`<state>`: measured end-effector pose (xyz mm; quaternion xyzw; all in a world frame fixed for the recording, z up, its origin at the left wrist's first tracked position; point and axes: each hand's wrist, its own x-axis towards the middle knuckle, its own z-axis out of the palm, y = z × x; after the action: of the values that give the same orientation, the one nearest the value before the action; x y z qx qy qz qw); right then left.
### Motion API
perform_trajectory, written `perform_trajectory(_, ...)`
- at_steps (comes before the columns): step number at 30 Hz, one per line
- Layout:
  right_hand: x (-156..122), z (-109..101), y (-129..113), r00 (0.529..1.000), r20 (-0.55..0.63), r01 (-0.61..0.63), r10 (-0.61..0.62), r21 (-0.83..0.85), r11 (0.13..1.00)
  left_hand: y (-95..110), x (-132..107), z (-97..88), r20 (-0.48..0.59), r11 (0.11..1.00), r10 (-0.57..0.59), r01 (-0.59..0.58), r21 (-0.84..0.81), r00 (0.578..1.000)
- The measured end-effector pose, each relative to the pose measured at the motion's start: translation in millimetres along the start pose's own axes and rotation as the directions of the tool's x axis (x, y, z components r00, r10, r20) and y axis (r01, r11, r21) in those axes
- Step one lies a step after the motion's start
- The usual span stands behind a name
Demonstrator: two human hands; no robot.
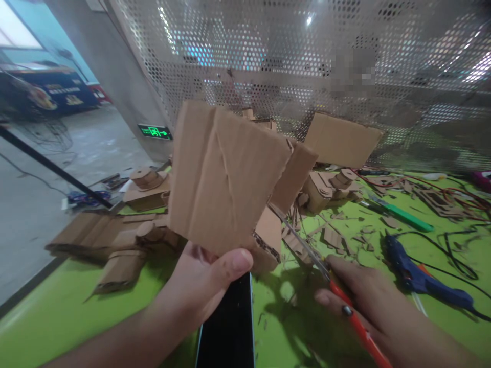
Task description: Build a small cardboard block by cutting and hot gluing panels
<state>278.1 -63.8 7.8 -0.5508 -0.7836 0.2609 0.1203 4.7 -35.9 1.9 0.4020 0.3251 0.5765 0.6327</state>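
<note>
My left hand [207, 281] is closed on the lower edge of a creased brown cardboard sheet [224, 176], holding it upright over the green table [76, 317]. My right hand [368, 301] grips red-handled scissors [337, 294]. Their blades [297, 237] point up and left and meet the right edge of the cardboard. A black phone [230, 327] lies flat below my left hand.
Cardboard models and offcuts [146, 186] crowd the table's left and back. A blue glue gun [418, 276] with its cable lies at the right, a green-handled tool [402, 217] beyond it. Perforated metal mesh [307, 61] walls off the back. Red and black wires [456, 199] trail at the far right.
</note>
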Motion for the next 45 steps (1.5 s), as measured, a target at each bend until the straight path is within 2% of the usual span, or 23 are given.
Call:
perform_trajectory(4,-1,2,1,1.000,0.003,-0.030,0.030,-0.044,0.999,2,-2,2.9,-0.088,0.997,-0.055,0.059,0.043,0.995)
perform_trajectory(8,1,3,3,0.998,-0.045,-0.054,0.048,-0.134,0.990,9,-3,9.1,-0.154,0.992,-0.112,0.121,0.047,0.982)
perform_trajectory(15,-2,6,3,0.998,0.011,-0.060,0.062,-0.109,0.992,10,-1,12.1,-0.132,0.990,-0.114,0.123,0.069,0.985)
perform_trajectory(18,-5,10,5,0.995,0.039,-0.091,0.095,-0.088,0.992,6,2,9.3,-0.088,0.998,-0.066,0.066,-0.011,0.994)
perform_trajectory(21,-5,12,8,0.994,0.032,-0.103,0.107,-0.092,0.990,5,5,7.1,-0.051,0.995,-0.073,0.070,-0.071,0.996)
perform_trajectory(26,-1,10,11,0.997,0.013,-0.071,0.073,-0.122,0.990,9,3,9.5,-0.084,0.998,-0.068,0.067,-0.012,0.994)
perform_trajectory(30,-1,9,11,0.995,0.066,-0.073,0.076,-0.052,0.996,13,0,12.3,-0.107,0.997,-0.073,0.075,0.014,0.992)
perform_trajectory(34,-2,7,8,0.994,0.071,-0.080,0.082,-0.026,0.996,10,-2,11.1,-0.132,0.997,-0.077,0.077,-0.009,0.988)
perform_trajectory(37,-1,6,4,0.990,0.090,-0.109,0.109,-0.005,0.994,6,-2,8.0,-0.137,0.996,-0.072,0.077,0.036,0.988)
perform_trajectory(41,0,4,-2,0.985,0.124,-0.123,0.118,0.029,0.992,4,-2,4.6,-0.078,0.998,-0.026,0.031,0.056,0.997)
perform_trajectory(45,1,4,-1,0.988,0.123,-0.103,0.097,0.040,0.994,6,-1,5.6,-0.024,0.999,-0.035,0.035,0.012,0.999)
